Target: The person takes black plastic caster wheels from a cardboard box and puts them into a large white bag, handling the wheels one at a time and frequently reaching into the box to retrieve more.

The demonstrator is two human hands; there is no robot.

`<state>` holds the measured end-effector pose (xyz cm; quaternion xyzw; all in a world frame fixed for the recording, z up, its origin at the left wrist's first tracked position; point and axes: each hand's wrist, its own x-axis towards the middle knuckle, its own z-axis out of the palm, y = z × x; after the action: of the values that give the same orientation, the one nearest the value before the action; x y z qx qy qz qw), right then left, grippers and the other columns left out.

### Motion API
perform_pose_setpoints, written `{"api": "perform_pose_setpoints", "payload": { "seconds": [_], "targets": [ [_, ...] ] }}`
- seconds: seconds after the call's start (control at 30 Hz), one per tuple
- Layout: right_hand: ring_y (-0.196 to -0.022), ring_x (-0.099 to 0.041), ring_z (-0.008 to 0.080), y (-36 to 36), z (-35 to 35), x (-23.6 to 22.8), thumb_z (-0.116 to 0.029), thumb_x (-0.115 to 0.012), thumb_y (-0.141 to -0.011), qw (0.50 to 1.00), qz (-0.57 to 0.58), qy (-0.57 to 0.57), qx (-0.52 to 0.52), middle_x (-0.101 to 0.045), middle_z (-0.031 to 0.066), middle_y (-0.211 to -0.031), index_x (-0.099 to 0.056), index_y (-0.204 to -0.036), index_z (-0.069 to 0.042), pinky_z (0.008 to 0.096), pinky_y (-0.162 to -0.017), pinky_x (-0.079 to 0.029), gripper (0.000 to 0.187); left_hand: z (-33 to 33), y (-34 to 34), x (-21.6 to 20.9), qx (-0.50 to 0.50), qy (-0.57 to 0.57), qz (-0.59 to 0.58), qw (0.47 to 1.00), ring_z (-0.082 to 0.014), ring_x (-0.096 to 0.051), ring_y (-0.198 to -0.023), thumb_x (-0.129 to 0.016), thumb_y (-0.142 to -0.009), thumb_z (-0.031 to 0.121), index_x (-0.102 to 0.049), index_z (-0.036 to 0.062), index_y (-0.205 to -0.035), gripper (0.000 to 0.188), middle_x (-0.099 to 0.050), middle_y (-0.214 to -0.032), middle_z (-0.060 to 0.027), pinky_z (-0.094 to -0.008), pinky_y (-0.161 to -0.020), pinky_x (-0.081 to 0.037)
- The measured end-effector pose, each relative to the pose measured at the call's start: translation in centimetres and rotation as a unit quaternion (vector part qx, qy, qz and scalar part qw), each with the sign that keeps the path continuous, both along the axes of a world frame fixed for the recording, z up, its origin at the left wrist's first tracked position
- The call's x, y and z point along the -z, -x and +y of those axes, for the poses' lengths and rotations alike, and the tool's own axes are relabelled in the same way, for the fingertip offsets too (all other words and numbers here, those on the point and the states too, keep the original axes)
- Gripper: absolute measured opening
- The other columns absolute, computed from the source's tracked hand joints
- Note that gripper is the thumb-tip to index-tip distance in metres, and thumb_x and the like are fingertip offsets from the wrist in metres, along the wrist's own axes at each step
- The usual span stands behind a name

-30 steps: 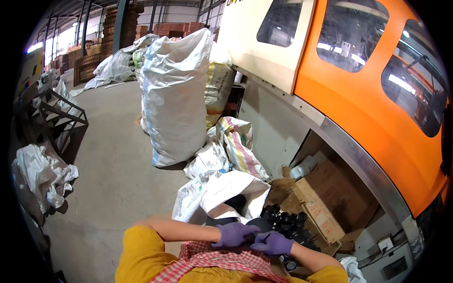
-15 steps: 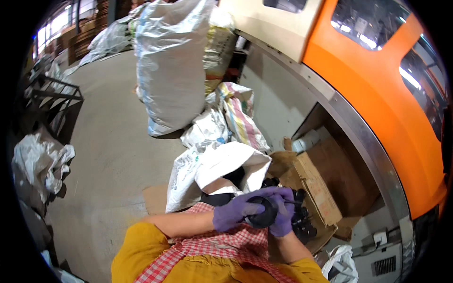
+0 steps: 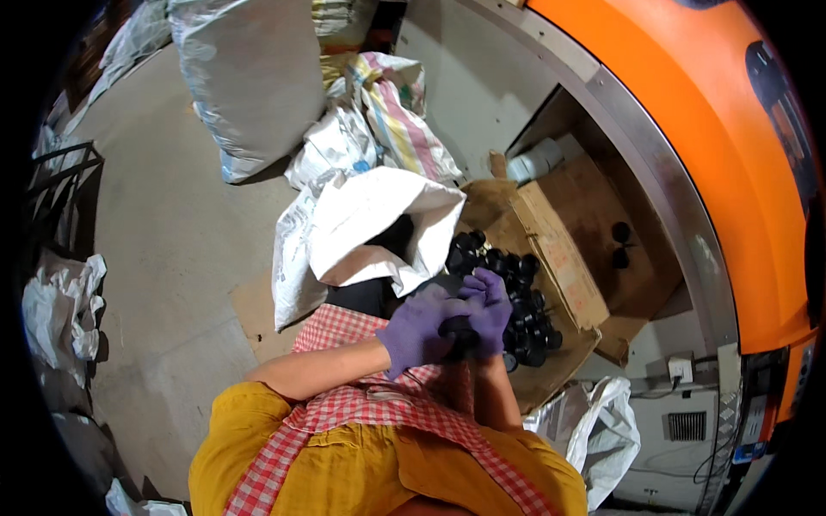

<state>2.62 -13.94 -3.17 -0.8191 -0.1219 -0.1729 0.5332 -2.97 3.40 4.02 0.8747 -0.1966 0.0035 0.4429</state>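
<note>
Both my hands wear purple gloves and meet in front of my red-checked apron [image 3: 340,413]. Between them is a black round plastic part [image 3: 459,334], mostly covered by the gloves. My left hand [image 3: 422,327] closes round it from the left, and my right hand [image 3: 489,314] grips its right side with bent fingers. Just beyond my hands, a white woven sack [image 3: 374,202] gapes with dark contents inside. Beside my right hand, an opened cardboard box [image 3: 559,258] holds several black plastic parts [image 3: 529,331] in a heap.
An orange-and-grey machine [image 3: 667,112] curves along the right, with two black pieces [image 3: 620,245] lying in its recess. A tall full sack [image 3: 249,86] and a striped sack [image 3: 404,120] stand ahead. A white bag [image 3: 602,430] lies at lower right, a black metal frame [image 3: 64,185] at left.
My view has tipped downward, showing more of the box's heap. The black part has turned between my hands; its broad round face is now mostly hidden.
</note>
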Motion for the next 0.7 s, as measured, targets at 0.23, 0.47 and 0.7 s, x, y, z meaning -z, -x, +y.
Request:
{"api": "perform_pose_setpoints", "payload": {
  "seconds": [0.23,0.47,0.7],
  "targets": [
    [-0.06,-0.058,0.0113,-1.4,-5.7,0.1,-0.002,-0.063,-0.079,0.922,0.247,-0.272,0.119,-0.064,0.0094,-0.092,-0.055,-0.108,-0.005,0.0205,-0.051,-0.044,0.03,2.9,-5.5,4.0,-0.098,-0.022,-0.124,0.987,-0.0364,-0.055,-0.097,-0.06,-0.068,0.01,-0.06,0.0095,-0.107,0.039,-0.06,-0.101,-0.017,-0.0403,-0.087,-0.045],
    [-0.086,-0.054,0.0144,3.3,4.8,-7.7,0.0,-0.054,-0.081,0.917,0.151,-0.237,-0.283,-0.055,0.009,-0.099,-0.051,-0.112,-0.002,0.0246,-0.074,-0.044,0.031,5.6,-11.1,14.0,-0.177,-0.061,0.136,0.973,-0.0403,-0.044,-0.119,-0.05,-0.09,0.033,-0.026,0.0023,-0.139,0.063,-0.045,-0.128,-0.0295,-0.0402,-0.1,-0.035],
    [-0.072,-0.061,0.0244,8.9,12.4,-17.8,-0.024,-0.058,-0.082,0.855,-0.163,-0.104,-0.481,-0.06,0.0117,-0.081,-0.058,-0.086,-0.009,0.0372,-0.063,-0.047,0.016,9.6,-14.3,21.9,-0.2,-0.026,-0.076,0.977,-0.0367,-0.055,-0.104,-0.045,-0.088,0.044,-0.057,0.0004,-0.114,0.052,-0.057,-0.11,-0.025,-0.0379,-0.089,-0.043]
  ]
}}
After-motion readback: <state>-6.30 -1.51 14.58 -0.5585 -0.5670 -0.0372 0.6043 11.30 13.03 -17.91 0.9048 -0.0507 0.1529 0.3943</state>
